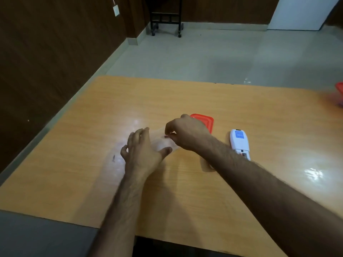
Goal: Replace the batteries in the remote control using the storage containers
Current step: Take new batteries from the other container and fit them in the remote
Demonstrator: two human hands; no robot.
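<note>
Left hand point(143, 151) curled round clear container point(161, 140) on desk point(185, 191); right hand point(185, 134) pinches a small battery point(167, 136) over it. Keep container braced, lift straight; remote point(239, 141) lies open, right, lid point(205, 120) behind

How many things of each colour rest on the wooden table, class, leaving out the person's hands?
Red: 2, a flat red plastic lid and a red-lidded container cut by the right edge.
White: 1, a white remote control lying back up, battery bay open.
Clear: 1, a clear plastic container between the hands.
Total: 4
</note>
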